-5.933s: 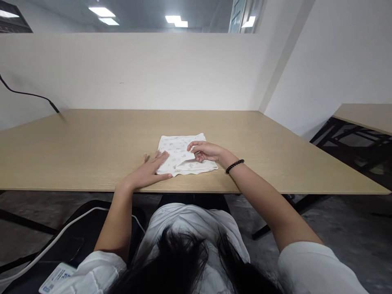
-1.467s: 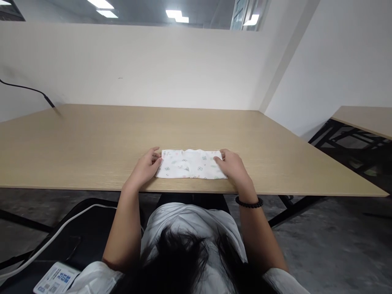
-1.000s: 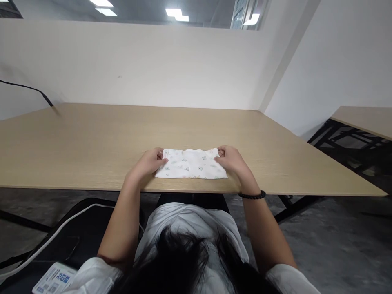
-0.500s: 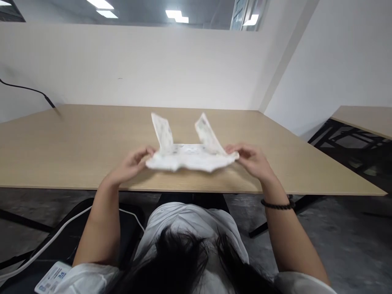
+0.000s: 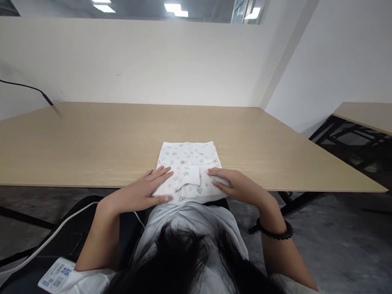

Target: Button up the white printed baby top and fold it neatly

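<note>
A small white garment [image 5: 190, 153] with a green and grey print lies folded at the table's front edge, its lower end hanging over toward my body. Narrow, sleeve-like flaps are laid inward across its middle. My left hand [image 5: 150, 190] rests on the left side of the cloth, fingers stretched out and flat, thumb apart. On the right side, my right hand [image 5: 237, 183] touches the fabric with its fingers extended and spread. Neither hand grips the cloth.
The light wooden table [image 5: 92, 139] reaches back to a white wall. A black cable [image 5: 33, 87] comes in at the far left. A black chair [image 5: 70, 237] with a white cord [image 5: 58, 232] stands at my left. Another table [image 5: 364, 114] is at the right.
The garment was held up by its two sides with both flaps raised. Now it lies down at the table edge, nearer to me, flaps folded in; both hands have let go and lie flat.
</note>
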`<state>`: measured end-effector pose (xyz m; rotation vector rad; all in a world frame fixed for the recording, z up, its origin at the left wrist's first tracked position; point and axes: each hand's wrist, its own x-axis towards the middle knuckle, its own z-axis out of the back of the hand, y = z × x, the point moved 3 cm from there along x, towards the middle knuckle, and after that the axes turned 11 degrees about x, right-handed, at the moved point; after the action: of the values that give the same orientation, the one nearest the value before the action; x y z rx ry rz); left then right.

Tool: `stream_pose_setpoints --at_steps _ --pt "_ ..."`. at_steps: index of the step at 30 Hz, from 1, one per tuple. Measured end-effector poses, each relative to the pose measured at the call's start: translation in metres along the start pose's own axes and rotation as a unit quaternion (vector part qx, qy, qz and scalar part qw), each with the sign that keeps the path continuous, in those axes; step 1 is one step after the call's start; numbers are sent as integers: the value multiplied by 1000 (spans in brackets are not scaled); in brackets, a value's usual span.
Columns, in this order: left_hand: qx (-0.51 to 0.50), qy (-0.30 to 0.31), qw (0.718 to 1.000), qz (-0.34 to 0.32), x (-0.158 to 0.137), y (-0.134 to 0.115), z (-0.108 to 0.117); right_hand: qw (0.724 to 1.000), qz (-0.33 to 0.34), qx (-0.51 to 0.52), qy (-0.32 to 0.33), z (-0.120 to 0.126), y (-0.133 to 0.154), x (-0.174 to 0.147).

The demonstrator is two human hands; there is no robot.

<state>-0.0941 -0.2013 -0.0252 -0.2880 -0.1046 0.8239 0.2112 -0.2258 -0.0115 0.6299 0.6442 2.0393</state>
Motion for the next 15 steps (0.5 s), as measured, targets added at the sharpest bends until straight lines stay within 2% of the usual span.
stream_pose_setpoints --at_steps 4,6,9,11,13,15 --pt "34 -15 999 32 24 15 -4 997 -26 -78 -4 -6 -16 28" --pt "60 -47 996 51 39 14 -1 989 -48 -140 -18 -6 -17 40" --pt "114 -120 984 65 59 -4 6 976 -52 -206 -43 -9 -4 51" --pt "120 -146 979 77 68 -18 7 979 -31 -199 -38 -18 10 55" --pt "95 -161 977 105 75 -23 4 983 -20 -182 -26 -31 22 57" --pt "40 -194 969 146 77 -18 1 984 -29 -176 -28 -43 28 60"
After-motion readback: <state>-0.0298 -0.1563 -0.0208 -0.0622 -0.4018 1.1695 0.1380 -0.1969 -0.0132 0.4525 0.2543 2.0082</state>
